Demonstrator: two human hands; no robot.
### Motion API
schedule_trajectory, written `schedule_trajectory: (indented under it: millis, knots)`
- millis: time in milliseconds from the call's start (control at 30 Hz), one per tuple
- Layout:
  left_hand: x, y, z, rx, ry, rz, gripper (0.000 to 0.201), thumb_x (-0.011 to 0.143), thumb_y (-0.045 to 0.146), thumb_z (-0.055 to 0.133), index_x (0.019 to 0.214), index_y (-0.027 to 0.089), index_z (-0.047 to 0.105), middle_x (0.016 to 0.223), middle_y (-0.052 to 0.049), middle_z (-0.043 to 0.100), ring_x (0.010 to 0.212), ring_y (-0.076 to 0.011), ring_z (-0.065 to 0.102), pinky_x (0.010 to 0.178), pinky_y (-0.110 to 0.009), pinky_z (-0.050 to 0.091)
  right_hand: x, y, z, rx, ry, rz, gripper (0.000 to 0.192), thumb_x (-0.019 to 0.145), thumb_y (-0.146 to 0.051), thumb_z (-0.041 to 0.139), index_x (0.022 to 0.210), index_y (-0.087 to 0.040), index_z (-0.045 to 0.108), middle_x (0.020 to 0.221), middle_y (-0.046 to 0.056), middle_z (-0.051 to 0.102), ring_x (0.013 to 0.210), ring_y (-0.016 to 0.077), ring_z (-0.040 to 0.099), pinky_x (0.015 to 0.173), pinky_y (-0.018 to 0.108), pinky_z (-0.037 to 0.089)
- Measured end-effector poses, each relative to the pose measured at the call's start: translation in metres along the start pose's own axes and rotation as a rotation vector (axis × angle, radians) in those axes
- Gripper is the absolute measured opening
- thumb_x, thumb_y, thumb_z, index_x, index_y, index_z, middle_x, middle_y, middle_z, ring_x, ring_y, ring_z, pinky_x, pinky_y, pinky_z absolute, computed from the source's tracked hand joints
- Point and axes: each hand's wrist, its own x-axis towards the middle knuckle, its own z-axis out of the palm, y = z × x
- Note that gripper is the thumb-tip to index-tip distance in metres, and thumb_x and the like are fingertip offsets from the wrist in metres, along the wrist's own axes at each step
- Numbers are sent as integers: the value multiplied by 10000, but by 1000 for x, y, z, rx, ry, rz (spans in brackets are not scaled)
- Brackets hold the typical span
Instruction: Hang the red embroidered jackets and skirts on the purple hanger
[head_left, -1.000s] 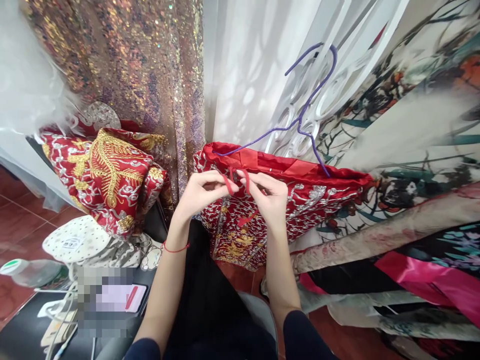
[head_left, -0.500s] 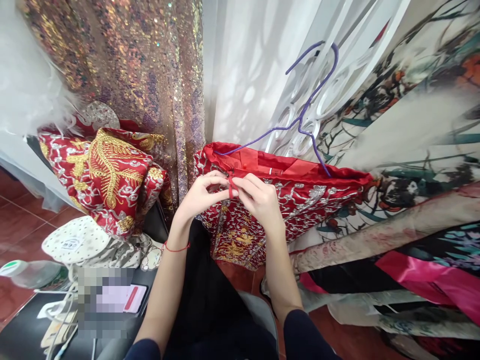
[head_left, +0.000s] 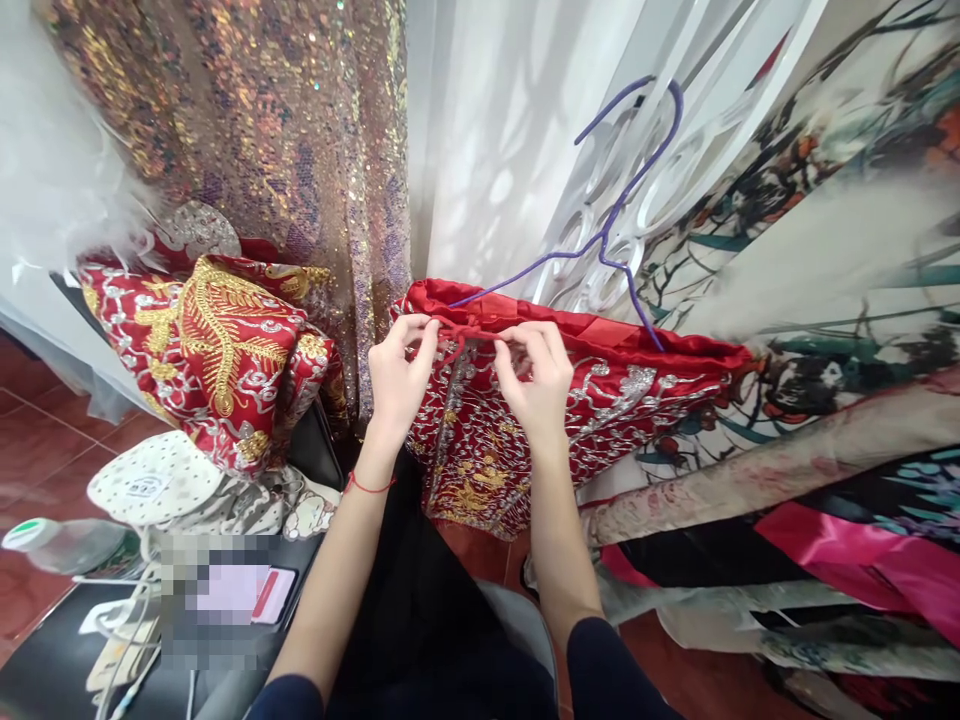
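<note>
A red cord (head_left: 466, 332) stretches between my two hands at the upper edge of a red garment (head_left: 487, 440) embroidered in silver and gold. My left hand (head_left: 401, 375) pinches the cord at its left side, thumb against fingers. On the other side, my right hand (head_left: 536, 375) pinches it too. Loops of the cord cross between the hands; how they are knotted is too small to tell. Inside the garment's red satin waist edge (head_left: 675, 350) sits a purple hanger (head_left: 600, 238), its hook pointing up.
To the left, a folded red and gold embroidered garment (head_left: 217, 360) lies beside a spotted white cloth item (head_left: 154, 480). A phone (head_left: 274, 597), cables (head_left: 135, 650) and a plastic bottle (head_left: 67, 545) are lower left. Sequined fabric (head_left: 300, 120) hangs behind; patterned garments (head_left: 840, 540) hang right.
My hands have moved apart from close together at the cord. The cord now runs drawn out between them, and my left hand has turned more upright.
</note>
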Motion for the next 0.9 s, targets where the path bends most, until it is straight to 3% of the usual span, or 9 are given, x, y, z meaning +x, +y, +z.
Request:
schedule_trajectory:
  millis: [133,267,500,633,767,900]
  knots:
    - [5,-5,0,167,67,103,228,969,404,578,951,201,680,919,-34,752,811,-157,685,760,-266,496,3,6,-9,-38,101,42,141,973,-282,538,924,-211,650,937,38,616,680,105,587,548,244,468]
    - [12,-10,-5,313,149,205,205,970,373,583,897,201,670,942,-56,732,909,-198,639,879,-330,463,4,7,-12,-105,109,20,137,971,-257,530,920,-202,645,942,45,624,651,95,581,554,251,450]
    - [25,-24,-13,382,240,243,259,1006,422,486,921,206,600,950,-88,650,954,-233,568,940,-386,438,5,9,-15,-166,99,-14,118,958,-244,513,915,-216,620,941,31,643,624,93,588,562,251,460]
    - [33,-38,-18,392,222,254,265,1002,435,484,890,213,576,932,-92,627,951,-243,561,962,-411,430,5,9,-15,-243,97,-47,105,951,-239,524,909,-216,618,925,32,655,645,105,613,580,258,470]
    - [34,-50,-21,379,181,212,259,992,434,502,894,203,568,914,-78,623,936,-230,570,960,-397,445,-1,-1,-20,-83,-82,-10,114,968,-217,516,944,-202,626,964,41,645,676,93,621,523,224,435]
    - [23,-57,-15,259,159,138,282,1003,420,471,1107,170,550,1112,-129,626,1027,-224,588,939,-374,472,-9,-11,-45,197,-305,44,152,972,-257,587,1104,-195,627,1115,63,620,768,81,660,484,180,435]
